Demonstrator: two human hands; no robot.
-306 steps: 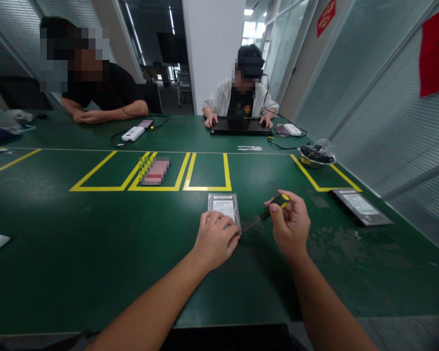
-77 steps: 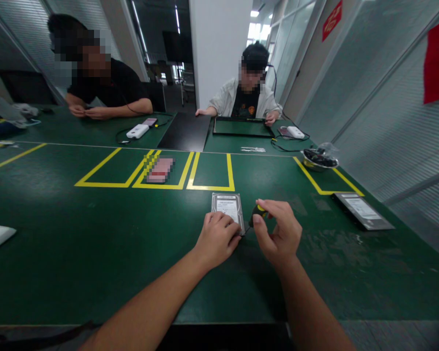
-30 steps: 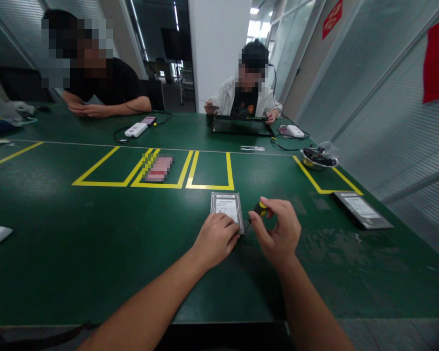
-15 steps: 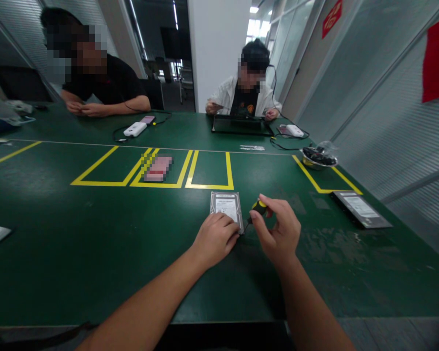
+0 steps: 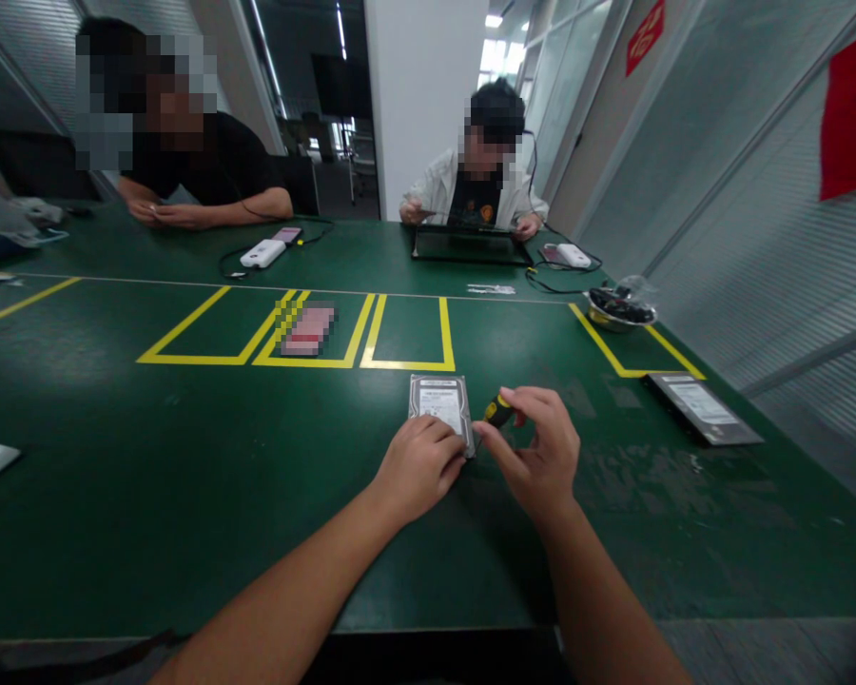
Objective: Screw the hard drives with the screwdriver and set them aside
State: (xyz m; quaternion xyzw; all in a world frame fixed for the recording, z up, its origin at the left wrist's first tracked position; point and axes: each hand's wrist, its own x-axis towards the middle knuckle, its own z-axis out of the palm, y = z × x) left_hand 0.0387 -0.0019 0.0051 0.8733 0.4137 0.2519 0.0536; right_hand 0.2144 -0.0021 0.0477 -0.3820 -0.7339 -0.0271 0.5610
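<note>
A silver hard drive [image 5: 438, 392] with a white label lies flat on the green table. My left hand [image 5: 422, 461] rests over its near end, fingers curled on the drive and holding it against the tabletop. In my right hand [image 5: 542, 447] is a short screwdriver [image 5: 499, 409] with a black and yellow handle, gripped between thumb and fingers. The handle tilts up to the right, and its shaft points down to the drive's near right corner. My left fingers and right thumb partly hide the tip, so I cannot tell whether it sits in a screw.
At right lies a larger dark drive unit [image 5: 703, 411] with a white label. Behind it stands a metal bowl [image 5: 619, 319] of dark parts. Yellow tape [image 5: 408, 364] marks the table, with a pink item [image 5: 309, 331] inside. Two people sit across, one at a dark panel [image 5: 471, 245].
The screwdriver handle has turned in my right fingers, and my thumb has shifted left along it. My left hand and the hard drive stay in place.
</note>
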